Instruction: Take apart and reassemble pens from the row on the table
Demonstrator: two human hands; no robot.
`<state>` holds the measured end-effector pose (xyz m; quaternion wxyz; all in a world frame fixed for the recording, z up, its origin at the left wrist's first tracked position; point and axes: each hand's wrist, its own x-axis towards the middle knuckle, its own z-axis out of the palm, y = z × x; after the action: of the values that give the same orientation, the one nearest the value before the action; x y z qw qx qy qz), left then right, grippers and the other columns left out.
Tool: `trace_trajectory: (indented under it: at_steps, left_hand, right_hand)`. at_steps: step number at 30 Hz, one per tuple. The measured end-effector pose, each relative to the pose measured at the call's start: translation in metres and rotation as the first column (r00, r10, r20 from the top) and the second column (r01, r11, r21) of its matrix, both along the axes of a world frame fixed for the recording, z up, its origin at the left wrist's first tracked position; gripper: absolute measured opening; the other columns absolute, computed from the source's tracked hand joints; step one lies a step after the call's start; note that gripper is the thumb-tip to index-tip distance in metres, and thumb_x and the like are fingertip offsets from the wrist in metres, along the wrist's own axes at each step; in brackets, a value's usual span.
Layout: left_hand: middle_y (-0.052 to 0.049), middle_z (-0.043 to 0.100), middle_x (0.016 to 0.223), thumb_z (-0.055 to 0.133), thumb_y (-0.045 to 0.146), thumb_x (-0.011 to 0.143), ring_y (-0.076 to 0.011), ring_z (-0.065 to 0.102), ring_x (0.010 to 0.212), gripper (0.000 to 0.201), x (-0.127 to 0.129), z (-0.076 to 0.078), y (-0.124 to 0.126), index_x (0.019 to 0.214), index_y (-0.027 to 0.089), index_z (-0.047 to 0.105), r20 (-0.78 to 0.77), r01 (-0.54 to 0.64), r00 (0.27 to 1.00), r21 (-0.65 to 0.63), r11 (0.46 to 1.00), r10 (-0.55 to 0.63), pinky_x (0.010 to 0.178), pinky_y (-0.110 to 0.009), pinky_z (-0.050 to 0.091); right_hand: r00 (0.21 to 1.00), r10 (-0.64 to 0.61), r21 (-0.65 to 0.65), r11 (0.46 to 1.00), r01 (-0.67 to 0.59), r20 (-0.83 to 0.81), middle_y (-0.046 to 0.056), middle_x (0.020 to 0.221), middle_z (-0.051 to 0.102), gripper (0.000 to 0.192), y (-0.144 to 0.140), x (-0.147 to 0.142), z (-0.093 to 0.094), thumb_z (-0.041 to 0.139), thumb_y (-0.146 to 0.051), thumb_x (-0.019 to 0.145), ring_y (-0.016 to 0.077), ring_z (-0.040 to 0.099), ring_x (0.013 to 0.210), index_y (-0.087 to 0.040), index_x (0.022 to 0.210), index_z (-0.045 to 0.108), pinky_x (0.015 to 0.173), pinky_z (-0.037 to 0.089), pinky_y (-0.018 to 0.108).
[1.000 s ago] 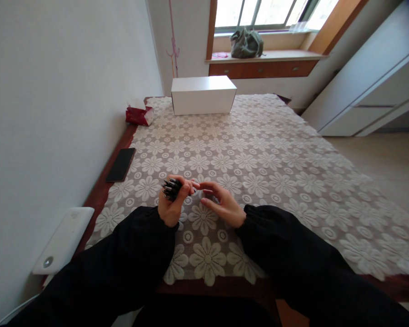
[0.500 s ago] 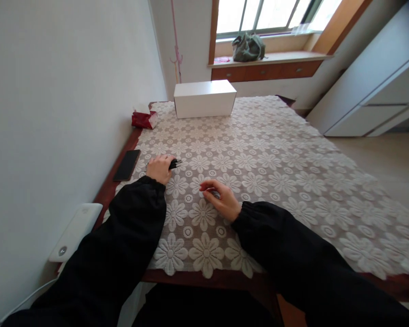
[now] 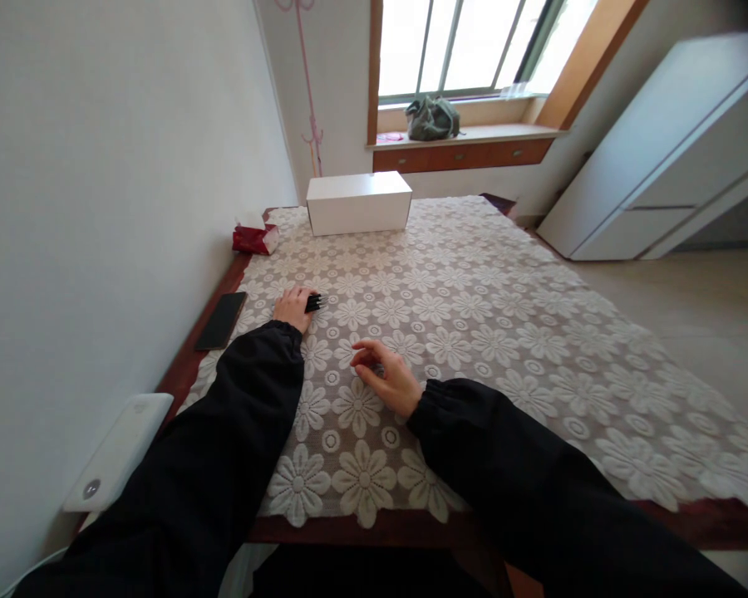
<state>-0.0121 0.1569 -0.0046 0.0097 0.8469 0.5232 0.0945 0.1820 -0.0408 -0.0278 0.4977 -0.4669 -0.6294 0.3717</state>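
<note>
A phone (image 3: 220, 321) lies at the counter's (image 3: 504, 332) left edge. Just right of it your left hand (image 3: 292, 306) clasps a bundle of pens (image 3: 315, 302) down on the cloth. Your right hand (image 3: 387, 378) rests nearer the front edge, fingers loosely curled, holding nothing I can see

A cream lace tablecloth (image 3: 474, 332) patterned with daisy-like flowers covers a dark reddish-brown table (image 3: 187, 365); on it sit a plain white box (image 3: 358, 203), a red tissue pack (image 3: 253, 238) and a black phone (image 3: 221, 321), with black pens (image 3: 315, 302) under a black-sleeved left hand (image 3: 292, 307)
</note>
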Motion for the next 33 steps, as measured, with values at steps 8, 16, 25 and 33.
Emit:
trace_trajectory:
  at_steps: [8, 16, 25, 33]
  left_hand:
    - [-0.009, 0.035, 0.167, 0.058, 0.076, 0.082, -0.0367, 0.03, 0.153, 0.095, -0.009, -0.007, -0.009, 0.159, 0.027, 0.034, -0.054, 0.064, 0.996, -0.092, 0.994, -0.069, 0.126, -0.061, 0.014]
    - [-0.012, 0.008, 0.174, 0.058, 0.094, 0.064, -0.046, 0.005, 0.158, 0.13, -0.005, -0.007, -0.025, 0.166, 0.025, 0.015, -0.144, 0.095, 0.983, -0.149, 0.984, -0.117, 0.123, -0.07, -0.002]
    - [-0.012, 0.038, 0.165, 0.05, 0.074, 0.089, -0.0336, 0.033, 0.153, 0.091, -0.006, -0.006, -0.011, 0.161, 0.022, 0.031, -0.053, 0.184, 0.98, -0.119, 0.976, -0.192, 0.127, -0.059, 0.015]
    - [-0.01, 0.028, 0.17, 0.044, 0.082, 0.087, -0.0322, 0.027, 0.156, 0.098, -0.003, -0.011, -0.029, 0.163, 0.023, 0.026, -0.069, 0.263, 0.96, -0.085, 0.961, -0.27, 0.128, -0.056, 0.014]
  right_hand:
    - [1.0, 0.024, 0.006, 1.0, -0.024, -0.014, 0.002, 0.095, 0.072, 0.033, 0.001, 0.0, -0.001, 0.06, -0.021, 0.088, 0.0163, 0.068, 0.086, -0.024, 0.12, 0.056, 0.082, 0.055, 0.034]
    - [0.999, 0.032, 0.0, 0.999, -0.032, 0.012, 0.003, 0.095, 0.073, 0.032, 0.001, 0.0, -0.001, 0.059, -0.022, 0.088, 0.0161, 0.068, 0.085, -0.023, 0.12, 0.056, 0.082, 0.054, 0.033]
    - [0.999, 0.039, -0.005, 0.999, -0.039, 0.038, 0.002, 0.096, 0.073, 0.028, 0.001, 0.001, -0.001, 0.06, -0.022, 0.09, 0.0164, 0.068, 0.086, -0.023, 0.117, 0.058, 0.082, 0.052, 0.033]
    - [0.998, 0.036, -0.004, 0.999, -0.035, 0.056, 0.002, 0.094, 0.073, 0.024, 0.001, 0.0, -0.002, 0.06, -0.025, 0.091, 0.0173, 0.068, 0.086, -0.024, 0.115, 0.061, 0.082, 0.052, 0.034]
